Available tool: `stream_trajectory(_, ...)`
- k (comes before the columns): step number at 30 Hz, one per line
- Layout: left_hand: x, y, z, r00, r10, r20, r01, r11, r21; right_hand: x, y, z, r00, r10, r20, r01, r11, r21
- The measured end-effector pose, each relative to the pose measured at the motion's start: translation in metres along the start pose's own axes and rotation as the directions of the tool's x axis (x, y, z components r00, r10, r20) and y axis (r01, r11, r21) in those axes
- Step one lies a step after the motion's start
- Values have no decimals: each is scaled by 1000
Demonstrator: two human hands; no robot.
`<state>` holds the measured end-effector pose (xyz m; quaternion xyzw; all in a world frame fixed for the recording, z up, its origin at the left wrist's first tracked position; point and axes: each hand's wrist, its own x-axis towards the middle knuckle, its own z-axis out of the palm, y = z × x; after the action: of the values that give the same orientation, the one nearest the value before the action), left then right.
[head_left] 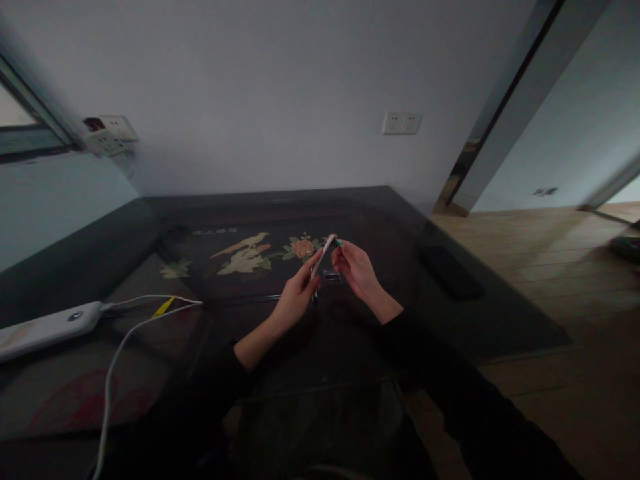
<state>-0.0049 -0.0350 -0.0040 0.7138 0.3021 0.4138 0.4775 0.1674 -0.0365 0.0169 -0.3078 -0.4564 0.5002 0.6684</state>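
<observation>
My left hand (pixel 299 288) is closed around a slim pale object (pixel 324 256), seen nearly edge-on and tilted up to the right. My right hand (pixel 357 268) pinches a small green piece (pixel 339 243) at the upper end of that object; its kind is too small to tell. On the dark table between my hands lies a small item with silvery stripes (pixel 332 277). A little shiny piece (pixel 315 295) shows just below my left fingers, partly hidden.
The dark glossy table (pixel 280 347) bears a bird-and-flower picture (pixel 245 257). A white power strip (pixel 50 330) with a white cable (pixel 107 387) and yellow tag (pixel 163 307) lies left. A flat black object (pixel 453 272) lies right. Wall sockets (pixel 402 123) are behind.
</observation>
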Motion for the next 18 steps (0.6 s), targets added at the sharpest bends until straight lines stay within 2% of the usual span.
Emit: stream_trajectory(18, 0, 7, 1, 999, -27, -30, 26, 1000, -11, -1, -2, 1, 1000, -11, -8, 11, 1000, 6)
